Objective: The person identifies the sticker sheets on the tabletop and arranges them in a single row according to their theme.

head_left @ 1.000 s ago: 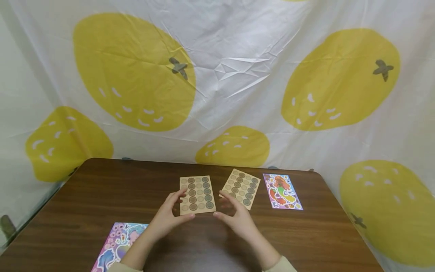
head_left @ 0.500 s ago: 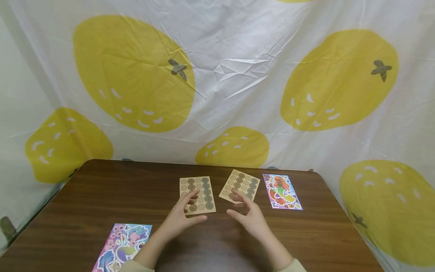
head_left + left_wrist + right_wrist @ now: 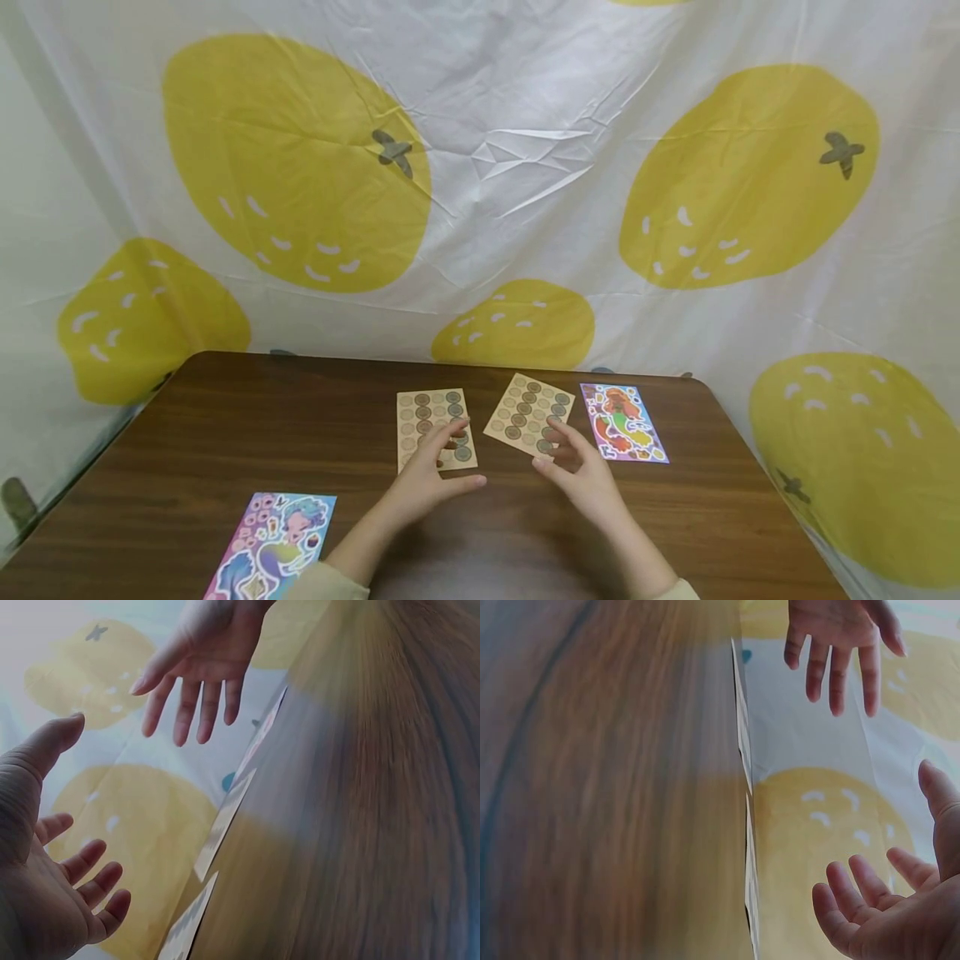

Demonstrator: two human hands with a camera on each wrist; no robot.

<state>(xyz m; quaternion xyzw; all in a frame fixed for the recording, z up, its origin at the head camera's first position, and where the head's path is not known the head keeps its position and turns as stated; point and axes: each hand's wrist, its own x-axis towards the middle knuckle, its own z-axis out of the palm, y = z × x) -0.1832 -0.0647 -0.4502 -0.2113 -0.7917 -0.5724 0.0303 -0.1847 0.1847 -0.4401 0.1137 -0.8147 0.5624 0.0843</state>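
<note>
My left hand (image 3: 426, 477) hovers above the table before the left tan sheet of round stickers (image 3: 414, 408), hiding part of it. Its fingers are loosely bent and hold nothing, as the left wrist view also shows. To its right, my right hand (image 3: 587, 475) is held up facing it, thumb and fingers apart, gripping nothing. It overlaps the lower edge of a second, tilted tan sheet with round stickers (image 3: 517, 408). Both sheets lie flat on the table; the wrist views catch them only edge-on.
A mermaid sticker sheet with red hair (image 3: 622, 421) lies at the right of the brown wooden table (image 3: 720, 500). Another mermaid sheet, blue-haired (image 3: 277, 533), is at the front left, partly under my left sleeve. Behind the table hangs a white cloth with yellow fruit (image 3: 517, 100).
Both hands have shifted to the right, and the gap between them has widened. The blue-haired mermaid sheet shows more as the left forearm leaves it. The sheets stay in place.
</note>
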